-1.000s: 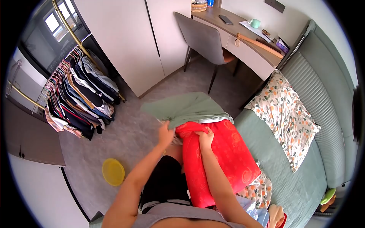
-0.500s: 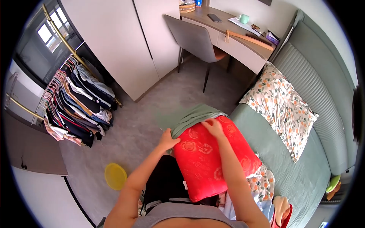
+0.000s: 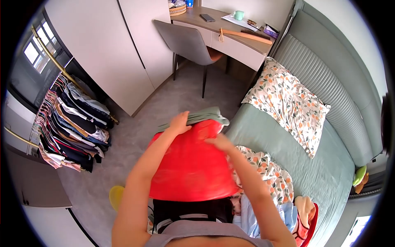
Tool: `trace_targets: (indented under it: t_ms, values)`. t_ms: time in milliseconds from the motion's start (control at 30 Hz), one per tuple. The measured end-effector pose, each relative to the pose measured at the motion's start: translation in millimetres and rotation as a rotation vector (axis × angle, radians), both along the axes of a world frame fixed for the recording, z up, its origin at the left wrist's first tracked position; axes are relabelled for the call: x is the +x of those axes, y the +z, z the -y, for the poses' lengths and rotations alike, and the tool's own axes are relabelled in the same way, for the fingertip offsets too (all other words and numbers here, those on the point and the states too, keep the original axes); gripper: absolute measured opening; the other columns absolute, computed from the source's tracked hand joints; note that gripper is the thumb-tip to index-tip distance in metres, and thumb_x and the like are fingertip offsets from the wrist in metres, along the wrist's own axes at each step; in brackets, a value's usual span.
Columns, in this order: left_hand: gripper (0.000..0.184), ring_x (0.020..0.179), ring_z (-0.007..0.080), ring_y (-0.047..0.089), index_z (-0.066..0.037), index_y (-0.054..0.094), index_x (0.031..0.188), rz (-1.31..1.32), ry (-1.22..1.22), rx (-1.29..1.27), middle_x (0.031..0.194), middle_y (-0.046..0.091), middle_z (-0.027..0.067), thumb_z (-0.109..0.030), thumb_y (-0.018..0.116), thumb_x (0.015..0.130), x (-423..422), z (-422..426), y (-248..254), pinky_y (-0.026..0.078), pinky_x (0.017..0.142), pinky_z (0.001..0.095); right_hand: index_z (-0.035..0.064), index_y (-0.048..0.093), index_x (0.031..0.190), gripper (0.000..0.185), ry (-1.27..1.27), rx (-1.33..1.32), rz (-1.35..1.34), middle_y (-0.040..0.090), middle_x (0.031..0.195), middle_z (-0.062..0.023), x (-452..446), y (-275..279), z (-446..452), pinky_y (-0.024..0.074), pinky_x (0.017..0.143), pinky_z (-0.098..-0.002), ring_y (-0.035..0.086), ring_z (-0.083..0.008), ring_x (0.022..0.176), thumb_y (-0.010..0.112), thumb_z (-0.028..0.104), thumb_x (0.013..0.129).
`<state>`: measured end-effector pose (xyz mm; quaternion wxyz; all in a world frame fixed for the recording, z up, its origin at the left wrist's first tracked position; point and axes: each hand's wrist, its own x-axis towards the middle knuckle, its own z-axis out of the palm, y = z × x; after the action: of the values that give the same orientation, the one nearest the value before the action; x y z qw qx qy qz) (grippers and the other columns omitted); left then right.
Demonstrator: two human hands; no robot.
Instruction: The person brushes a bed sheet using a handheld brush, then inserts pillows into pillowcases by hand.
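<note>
A red patterned pillow (image 3: pixel 191 164), blurred by motion, lies in front of my body, with a green cloth cover (image 3: pixel 205 116) around its far end. My left hand (image 3: pixel 180 123) is closed on the edge of the green cover at the pillow's far left. Against the right side of the pillow, near its far corner, is my right hand (image 3: pixel 220 142); its fingers are smeared by motion. Some of the cover's pale inner side shows at the far right corner.
On the right, the green bed (image 3: pixel 329 177) holds a fruit-print pillow (image 3: pixel 288 105) and crumpled clothes (image 3: pixel 251 214). A chair (image 3: pixel 185 41) stands at the desk (image 3: pixel 247 53). Left are a clothes rack (image 3: pixel 72 123), a wardrobe (image 3: pixel 98 49) and a yellow basin (image 3: pixel 116 197).
The red pillow has swung left to the front of my body, and the green cover is bunched at its far end. My left hand has moved away from me. The view has turned right.
</note>
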<state>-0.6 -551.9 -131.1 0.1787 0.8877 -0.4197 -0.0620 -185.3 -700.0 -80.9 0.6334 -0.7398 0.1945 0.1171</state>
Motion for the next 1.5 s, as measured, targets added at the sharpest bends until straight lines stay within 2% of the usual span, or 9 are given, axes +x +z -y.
trace_targets:
  t_ms: [100,333,433,667,800,1033,1133,1367,1500]
  values:
    - [0.043,0.097,0.0351,0.055,-0.007,0.054,0.112,-0.007,-0.093,0.002,0.108,0.057,0.0175,-0.021,0.061,0.072,16.4,34.1,-46.2,0.046,0.082,0.0427,-0.0049,0.056,0.102,0.05,0.065,-0.622,0.061,0.063,0.09,-0.0208,-8.3,-40.9,-91.6,0.0477,0.075,-0.0364,0.062,-0.0292,0.082,0.072,0.029,0.069]
    - [0.029,0.089,0.0358,0.058,-0.009,0.063,0.097,-0.233,0.202,-0.225,0.093,0.063,0.0178,-0.016,0.053,0.07,-32.3,28.6,-50.4,0.045,0.075,0.0431,-0.0021,0.053,0.1,0.049,-0.284,-0.2,0.005,0.061,0.087,-0.0176,-36.1,-47.6,-100.2,0.0484,0.068,-0.0354,0.061,-0.0275,0.071,0.072,0.032,0.07]
    - [0.029,0.088,0.0367,0.058,-0.009,0.062,0.097,-0.363,0.391,-0.423,0.091,0.063,0.0178,-0.016,0.054,0.07,-40.9,28.6,-50.5,0.045,0.073,0.0416,-0.0006,0.05,0.104,0.052,-0.679,-0.266,0.151,0.058,0.093,-0.0163,-39.1,-70.4,-70.3,0.0483,0.067,-0.0337,0.059,-0.0235,0.071,0.073,0.032,0.07]
    - [0.027,0.077,0.0343,0.059,-0.005,0.061,0.09,-0.209,0.216,-0.631,0.081,0.061,0.0144,-0.021,0.065,0.069,-56.7,29.6,-32.9,0.045,0.066,0.0387,0.0065,0.025,0.135,0.08,-0.589,-0.545,0.236,0.045,0.12,-0.0216,15.5,-85.1,-14.9,0.045,0.084,-0.0399,0.052,-0.0382,0.1,0.068,0.01,0.067]
    - [0.041,0.077,0.0289,0.059,-0.007,0.058,0.091,-0.024,-0.028,-0.396,0.082,0.06,0.0103,-0.029,0.075,0.06,-69.0,17.7,-4.5,0.043,0.065,0.0387,0.0036,0.061,0.103,0.035,-0.824,-0.482,0.21,0.063,0.091,-0.0183,37.7,-111.8,16.1,0.0474,0.079,-0.0365,0.061,-0.032,0.09,0.059,0.005,0.068]
    - [0.026,0.082,0.0256,0.057,-0.015,0.053,0.092,0.099,0.211,-0.264,0.087,0.058,0.0043,-0.023,0.062,0.069,-55.6,26.2,-62.8,0.04,0.068,0.0374,0.0013,0.061,0.085,0.019,-0.287,-0.585,0.42,0.059,0.082,-0.021,-3.2,-76.3,-74.3,0.046,0.073,-0.0419,0.058,-0.0379,0.082,0.06,0.01,0.067]
    - [0.016,0.081,0.0245,0.056,-0.014,0.059,0.088,0.144,0.184,-0.497,0.095,0.059,0.0068,-0.018,0.054,0.073,-67.4,25.7,-37.3,0.042,0.072,0.0366,0.0022,0.058,0.088,0.027,-0.136,-0.643,0.468,0.057,0.081,-0.0205,-25.7,-68.8,-73.0,0.0452,0.073,-0.044,0.055,-0.0403,0.081,0.067,0.013,0.065]
    - [0.018,0.068,0.0372,0.056,0.0,0.058,0.083,-0.228,0.124,-0.829,0.073,0.058,0.0177,-0.003,0.061,0.065,-67.5,4.5,-58.2,0.045,0.061,0.0378,0.0047,0.042,0.108,0.056,-0.621,-0.667,0.213,0.054,0.101,-0.0187,1.7,-97.7,-27.6,0.0482,0.07,-0.0414,0.057,-0.0359,0.085,0.072,0.021,0.063]
    - [0.012,0.059,0.037,0.052,0.0,0.05,0.068,-0.181,0.077,-0.734,0.063,0.052,0.0172,-0.006,0.06,0.065,-74.1,-9.3,-34.4,0.04,0.051,0.0378,0.0037,0.054,0.102,0.047,-0.58,-0.942,0.589,0.051,0.109,-0.0155,4.8,-82.9,-12.2,0.0478,0.078,-0.0383,0.055,-0.0353,0.094,0.067,0.018,0.06]
